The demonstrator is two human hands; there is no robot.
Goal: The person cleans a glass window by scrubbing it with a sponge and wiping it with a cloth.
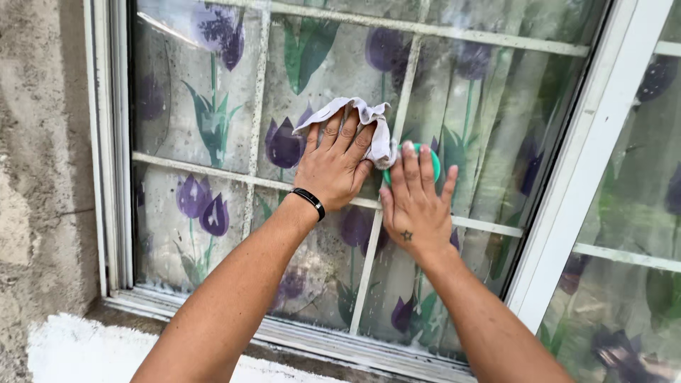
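My left hand (pixel 333 164) presses a crumpled white cloth (pixel 369 120) flat against the window pane (pixel 213 85), fingers spread over it. A black band sits on that wrist. Just to its right, my right hand (pixel 417 202) holds a round green scrubber (pixel 430 157) against the same glass; only its green edge shows past my fingers. The two hands nearly touch. Behind the glass hangs a curtain with purple tulips and green leaves.
A white window frame (pixel 592 142) runs diagonally at the right, with a second pane (pixel 638 213) beyond it. White grille bars (pixel 213 170) cross behind the glass. A rough concrete wall (pixel 42 177) is at the left and a dirty sill (pixel 213 315) below.
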